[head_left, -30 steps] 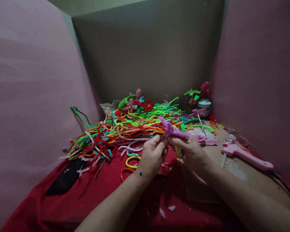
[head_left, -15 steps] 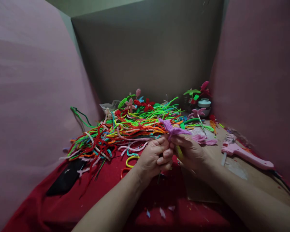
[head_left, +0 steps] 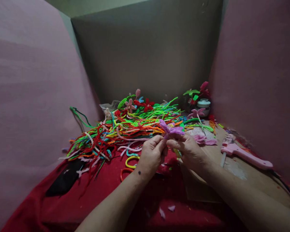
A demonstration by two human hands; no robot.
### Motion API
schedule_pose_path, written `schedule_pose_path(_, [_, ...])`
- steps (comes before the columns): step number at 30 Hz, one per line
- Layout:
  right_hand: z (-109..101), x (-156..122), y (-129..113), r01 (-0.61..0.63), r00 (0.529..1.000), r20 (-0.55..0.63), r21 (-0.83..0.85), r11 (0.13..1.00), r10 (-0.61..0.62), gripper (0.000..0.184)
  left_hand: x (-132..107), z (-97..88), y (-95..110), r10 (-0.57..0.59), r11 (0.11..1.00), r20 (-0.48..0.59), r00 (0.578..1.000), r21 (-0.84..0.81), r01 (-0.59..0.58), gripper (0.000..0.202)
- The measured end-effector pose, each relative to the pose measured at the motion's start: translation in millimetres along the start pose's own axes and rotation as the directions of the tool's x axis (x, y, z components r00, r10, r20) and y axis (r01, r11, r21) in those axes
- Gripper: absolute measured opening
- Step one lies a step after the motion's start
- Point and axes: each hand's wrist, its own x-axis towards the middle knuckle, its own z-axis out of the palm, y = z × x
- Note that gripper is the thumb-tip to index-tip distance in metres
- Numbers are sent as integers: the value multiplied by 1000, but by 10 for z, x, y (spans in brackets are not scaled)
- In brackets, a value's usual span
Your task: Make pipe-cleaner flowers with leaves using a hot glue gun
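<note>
A purple pipe-cleaner flower [head_left: 172, 129] with a yellowish centre is held up between my two hands. My left hand [head_left: 153, 154] is closed, thumb and fingers pinching the flower's base from the left. My right hand [head_left: 189, 149] closes on the flower from the right, its thumb near the base just under the petals. A yellow-green strip [head_left: 177, 153] shows below the right fingers; whether it belongs to the flower I cannot tell. Under the left wrist lie scissors with a yellow handle loop [head_left: 131, 161] and a red one, their blades mostly hidden.
A heap of coloured pipe cleaners [head_left: 130, 129] spreads behind my hands. To the right, a pink glue gun [head_left: 247, 155] rests on a cardboard sheet [head_left: 205, 190]. A lidded jar [head_left: 203, 106] stands at the back right. A black phone-like object [head_left: 64, 177] lies left on red cloth [head_left: 99, 199].
The flower has turned and shifted slightly left, so its yellowish centre shows more. My left hand has rotated, with its thumb now on top. Both hands stay at the flower.
</note>
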Motion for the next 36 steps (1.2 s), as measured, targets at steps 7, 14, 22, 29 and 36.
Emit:
schedule_pose_path(7, [-63, 45, -45, -2, 999, 37, 19, 1000, 1, 10, 15, -31, 44, -77, 934, 142, 987, -336, 121, 24])
schedule_pose_path(14, [-125, 58, 43, -238, 967, 146, 209, 948, 211, 11, 40, -104, -18, -135, 818, 405, 904, -470, 333, 16])
schedule_pose_path(22, [-98, 69, 57, -194, 979, -16, 231, 954, 203, 17, 17, -21, -38, 43, 992, 56, 998, 115, -49, 22])
schedule_pose_path(29, [13, 3, 11, -2, 1000, -22, 135, 991, 5, 11, -11, -24, -99, 340, 801, -24, 940, 532, -276, 24])
schedule_pose_path(36, [-48, 6, -5, 35, 994, 104, -35, 999, -31, 17, 21, -21, -12, 59, 994, -17, 998, 93, -57, 26])
